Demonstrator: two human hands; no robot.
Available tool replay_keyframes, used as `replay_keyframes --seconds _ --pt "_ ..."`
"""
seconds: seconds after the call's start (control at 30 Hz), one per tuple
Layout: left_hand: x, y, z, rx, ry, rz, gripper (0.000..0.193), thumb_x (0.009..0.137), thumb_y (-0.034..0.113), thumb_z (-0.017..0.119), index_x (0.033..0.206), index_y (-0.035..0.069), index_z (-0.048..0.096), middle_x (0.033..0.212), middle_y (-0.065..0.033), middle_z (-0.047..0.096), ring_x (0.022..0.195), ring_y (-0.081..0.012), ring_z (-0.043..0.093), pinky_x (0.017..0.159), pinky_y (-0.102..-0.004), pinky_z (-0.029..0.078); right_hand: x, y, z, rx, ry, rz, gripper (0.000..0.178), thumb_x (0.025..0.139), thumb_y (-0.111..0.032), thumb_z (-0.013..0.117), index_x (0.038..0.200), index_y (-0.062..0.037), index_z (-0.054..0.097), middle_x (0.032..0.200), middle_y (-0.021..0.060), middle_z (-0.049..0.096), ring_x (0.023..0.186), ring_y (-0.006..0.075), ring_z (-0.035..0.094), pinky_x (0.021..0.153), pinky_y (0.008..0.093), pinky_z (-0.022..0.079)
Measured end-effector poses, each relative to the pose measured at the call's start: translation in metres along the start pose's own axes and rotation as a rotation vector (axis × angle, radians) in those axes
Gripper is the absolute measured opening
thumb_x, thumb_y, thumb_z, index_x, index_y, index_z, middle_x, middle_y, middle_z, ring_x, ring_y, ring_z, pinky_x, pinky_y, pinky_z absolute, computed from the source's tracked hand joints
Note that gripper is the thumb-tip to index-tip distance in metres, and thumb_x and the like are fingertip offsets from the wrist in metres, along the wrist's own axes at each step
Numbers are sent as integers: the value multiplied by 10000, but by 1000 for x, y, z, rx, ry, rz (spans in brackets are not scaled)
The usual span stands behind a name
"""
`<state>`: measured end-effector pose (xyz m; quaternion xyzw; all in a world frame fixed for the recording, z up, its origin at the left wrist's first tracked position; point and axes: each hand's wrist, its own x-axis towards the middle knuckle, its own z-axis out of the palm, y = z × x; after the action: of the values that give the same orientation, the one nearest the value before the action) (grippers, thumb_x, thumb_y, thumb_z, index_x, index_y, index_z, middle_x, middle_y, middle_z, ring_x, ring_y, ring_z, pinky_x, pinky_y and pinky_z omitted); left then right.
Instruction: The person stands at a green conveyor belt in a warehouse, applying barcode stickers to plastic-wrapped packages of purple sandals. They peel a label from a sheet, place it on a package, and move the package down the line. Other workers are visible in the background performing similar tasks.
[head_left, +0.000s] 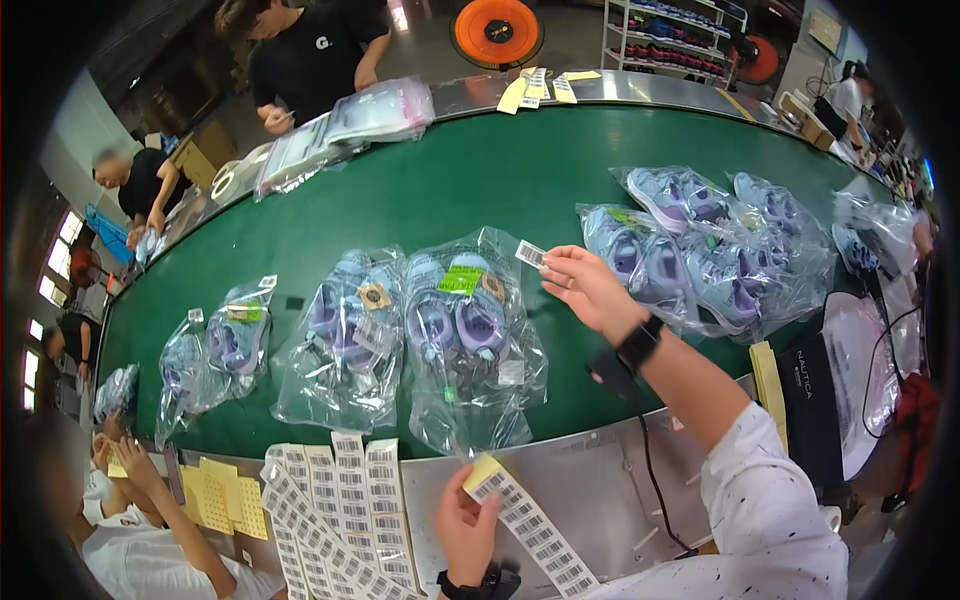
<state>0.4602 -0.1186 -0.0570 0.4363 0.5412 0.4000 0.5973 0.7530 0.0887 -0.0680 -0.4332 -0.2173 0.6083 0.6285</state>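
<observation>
Between the fingertips of my right hand [585,285] is a single white barcode label [531,254], held just above the upper right of a bagged pair of shoes [462,325]. These light blue and lilac shoes lie in a clear plastic bag with a green sticker on it. Down at the near edge, my left hand [468,525] grips a strip of barcode labels [540,535] by its yellow-backed top end, and the strip trails to the lower right. Left of that bag lies a second bagged pair [350,315] with a round brown tag.
More bagged shoes [700,245] are heaped at the right on the green belt [500,160]. Smaller-looking bagged pairs [232,335] lie at the left. Label sheets [340,520] cover part of the metal ledge [625,480], where a black cable [655,490] hangs. Co-workers [310,60] stand across the belt.
</observation>
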Motion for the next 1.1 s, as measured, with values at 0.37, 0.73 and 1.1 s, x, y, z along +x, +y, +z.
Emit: replay_keyframes --seconds 0.37,0.73,1.1 --pt "-6 -14 19 -2 77 95 435 845 -55 538 1272 -45 455 1096 -136 593 961 -156 587 844 -272 473 91 25 -6 203 -64 220 77 861 -6 608 900 -14 542 967 158 626 930 319 641 819 428 526" --pt "-6 -14 32 12 45 137 429 855 -36 547 1274 -43 452 1086 -131 600 940 -152 604 803 -258 489 88 36 12 -141 150 -12 146 848 12 594 974 -10 524 854 126 638 808 254 679 679 372 584" --pt "-7 -20 36 -127 71 117 497 901 -44 536 1357 -44 341 1064 -149 645 889 -131 631 771 -237 499 -80 -101 -16 -1175 -167 -569 519 818 -200 692 1290 -62 525 1351 137 493 1256 282 459 1032 394 367"
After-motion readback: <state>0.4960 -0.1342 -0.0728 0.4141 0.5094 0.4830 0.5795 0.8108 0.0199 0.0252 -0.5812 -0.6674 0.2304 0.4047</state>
